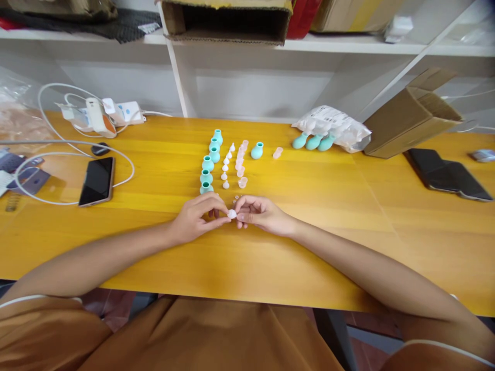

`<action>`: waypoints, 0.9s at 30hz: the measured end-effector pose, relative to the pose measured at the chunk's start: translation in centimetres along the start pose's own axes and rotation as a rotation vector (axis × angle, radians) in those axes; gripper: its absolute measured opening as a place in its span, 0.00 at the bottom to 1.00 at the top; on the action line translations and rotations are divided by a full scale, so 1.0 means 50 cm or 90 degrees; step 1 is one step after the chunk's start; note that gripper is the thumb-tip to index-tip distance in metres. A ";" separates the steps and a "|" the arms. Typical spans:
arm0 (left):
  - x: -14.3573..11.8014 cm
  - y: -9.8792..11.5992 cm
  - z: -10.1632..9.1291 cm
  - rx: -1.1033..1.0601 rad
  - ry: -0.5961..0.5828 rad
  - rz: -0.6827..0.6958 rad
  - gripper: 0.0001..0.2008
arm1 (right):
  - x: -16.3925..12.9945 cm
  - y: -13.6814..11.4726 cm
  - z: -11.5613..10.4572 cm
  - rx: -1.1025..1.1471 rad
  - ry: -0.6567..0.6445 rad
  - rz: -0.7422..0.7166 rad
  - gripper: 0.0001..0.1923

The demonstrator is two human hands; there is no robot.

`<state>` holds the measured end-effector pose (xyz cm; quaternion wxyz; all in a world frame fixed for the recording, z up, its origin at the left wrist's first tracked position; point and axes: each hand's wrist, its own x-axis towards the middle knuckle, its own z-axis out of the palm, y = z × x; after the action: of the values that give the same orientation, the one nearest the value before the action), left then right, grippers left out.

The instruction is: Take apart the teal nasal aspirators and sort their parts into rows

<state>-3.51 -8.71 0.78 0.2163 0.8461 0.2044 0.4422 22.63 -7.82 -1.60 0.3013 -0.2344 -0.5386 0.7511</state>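
Between my fingertips is a small white cone-shaped piece [231,214]. My left hand [203,216] pinches it from the left, and my right hand [261,214] closes on its right side. Just beyond the hands lie tiny ring-like bits [236,198], partly hidden. A column of teal bulb-shaped bottles [208,164] stands to the left, with the nearest close to my left hand. Beside it run a column of white pointed tips [225,168] and one of translucent pink cups [240,164]. A lone teal bottle [257,150] and a pink cup [277,152] sit farther right.
A plastic bag [332,126] with several teal bulbs [313,141] lies at the back right, near an open cardboard box [413,116] and a black folded item [448,174]. At left are a phone [96,180], white cables and chargers [100,116]. Shelving [263,85] borders the table's back.
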 end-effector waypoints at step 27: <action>0.002 0.003 0.001 0.029 0.001 0.016 0.06 | -0.001 -0.006 0.001 -0.024 -0.007 0.004 0.20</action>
<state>-3.38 -8.77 0.88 0.1915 0.8530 0.2038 0.4406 22.69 -7.80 -1.30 0.2917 -0.2376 -0.5536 0.7429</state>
